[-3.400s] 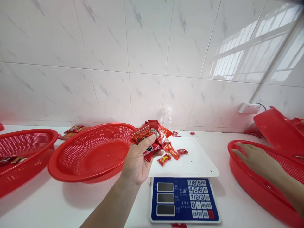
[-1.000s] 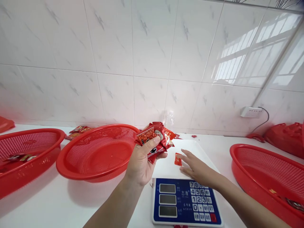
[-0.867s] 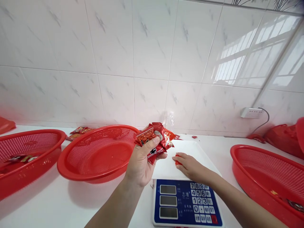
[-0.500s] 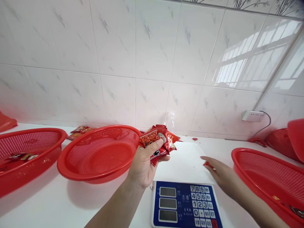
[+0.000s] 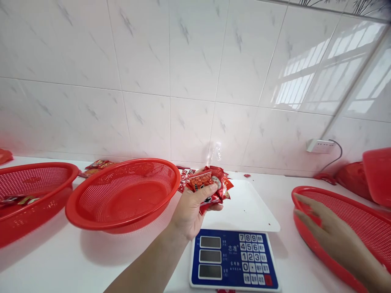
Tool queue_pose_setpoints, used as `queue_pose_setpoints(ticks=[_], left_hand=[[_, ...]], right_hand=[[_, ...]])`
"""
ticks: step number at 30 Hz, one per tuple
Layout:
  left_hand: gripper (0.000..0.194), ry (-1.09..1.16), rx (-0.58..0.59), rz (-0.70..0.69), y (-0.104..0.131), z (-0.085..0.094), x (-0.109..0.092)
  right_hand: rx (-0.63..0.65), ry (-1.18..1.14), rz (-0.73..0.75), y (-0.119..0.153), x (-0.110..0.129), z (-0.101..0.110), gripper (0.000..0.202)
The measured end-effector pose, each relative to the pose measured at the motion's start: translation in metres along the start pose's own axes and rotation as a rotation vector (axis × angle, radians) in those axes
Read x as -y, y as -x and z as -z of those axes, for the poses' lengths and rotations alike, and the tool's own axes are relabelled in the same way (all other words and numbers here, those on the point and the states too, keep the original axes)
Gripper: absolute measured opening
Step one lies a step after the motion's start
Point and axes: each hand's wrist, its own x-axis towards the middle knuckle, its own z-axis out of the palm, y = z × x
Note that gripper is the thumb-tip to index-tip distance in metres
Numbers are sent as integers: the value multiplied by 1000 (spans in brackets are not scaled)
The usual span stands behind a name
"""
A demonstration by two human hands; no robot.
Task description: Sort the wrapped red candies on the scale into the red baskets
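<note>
My left hand (image 5: 191,207) is closed around a bunch of red snack packets (image 5: 203,181), thumb across their front. It holds them above the near left part of a white scale pan (image 5: 244,207). Below the pan lies the blue keypad panel of the weighing scale (image 5: 235,260), its displays dark. On the right, my right hand (image 5: 332,236) hovers over the near rim of a red mesh basket (image 5: 345,199). Its fingers are apart and a little blurred; the red between them looks like the basket behind.
An oval red basket (image 5: 122,219) stands left of the scale. Farther left, another red basket (image 5: 36,219) contains a few packets. More packets (image 5: 97,166) lie by the tiled wall. A white power socket (image 5: 320,145) with a cable and red bags (image 5: 354,179) sit at the back right.
My right hand has moved right, from beside the scale pan to over the right basket, and its fingers have spread. A small red piece showed at its fingertips before. My left hand still grips the packets.
</note>
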Motion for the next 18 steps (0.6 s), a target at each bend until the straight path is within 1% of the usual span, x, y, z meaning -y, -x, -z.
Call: queue_pose_setpoints(ticks=[1,2,3,5,7,9,11,13,15,18], left_hand=[[22,-15,12,16,-1,0,2],[23,-32,26,32,-1,0,4],[24,-52,45,50,-2,0,6],[28,-94,84,84,-3,0,10],[37,-124,113,93,-3,1,13],[45,-142,135,70,-3,2,15],[47,-154,149,39,-4,3,14],[48,-163,155,31,-4,4,13],[52,-170,155,43,-5,5,13],[56,-192,173,78,-7,7,15]], right_hand=[[54,-26,2,0,18,-8,49],[142,-136,2,0,37,-16,51],[235,-265,42,0,57,-23,53],[355,-455,139,-1,94,-36,56],[430,-572,210,-5,125,-44,59],[466,-627,254,-10,147,-47,62],[490,-659,262,-17,160,-48,60],[494,-674,250,-22,165,-47,53],[480,-684,227,-24,165,-49,48],[464,-726,181,-25,158,-57,44]])
